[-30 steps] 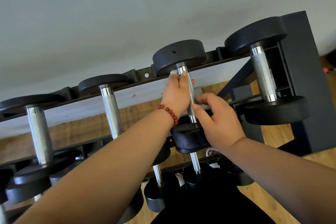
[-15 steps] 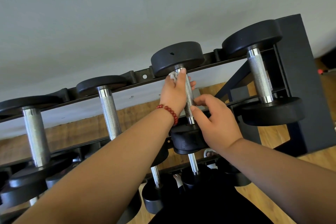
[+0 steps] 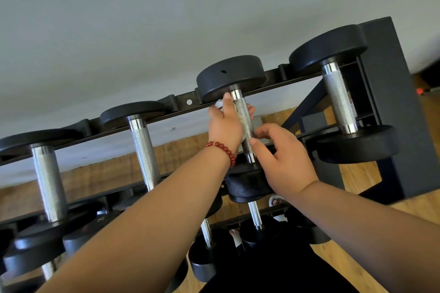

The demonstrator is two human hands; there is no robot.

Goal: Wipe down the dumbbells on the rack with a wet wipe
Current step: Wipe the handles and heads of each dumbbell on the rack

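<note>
A black dumbbell (image 3: 232, 74) with a knurled steel handle lies across the top tier of the black rack (image 3: 183, 100). My left hand (image 3: 225, 123), with a red bead bracelet at the wrist, wraps a white wet wipe (image 3: 241, 123) around that handle; a corner of the wipe sticks out by my fingertips. My right hand (image 3: 283, 162) pinches the lower end of the same handle, above the near head. Three more dumbbells sit on this tier: one to the right (image 3: 338, 100) and two to the left (image 3: 142, 150), (image 3: 47, 181).
Smaller dumbbells (image 3: 254, 216) lie on the lower tiers under my arms. The rack's solid black end panel (image 3: 392, 107) stands at the right. A pale wall runs behind the rack and wood flooring shows below and to the right.
My left hand with the wipe has slid a little along the handle and more of the wipe shows. My right hand has stayed at the handle's lower end.
</note>
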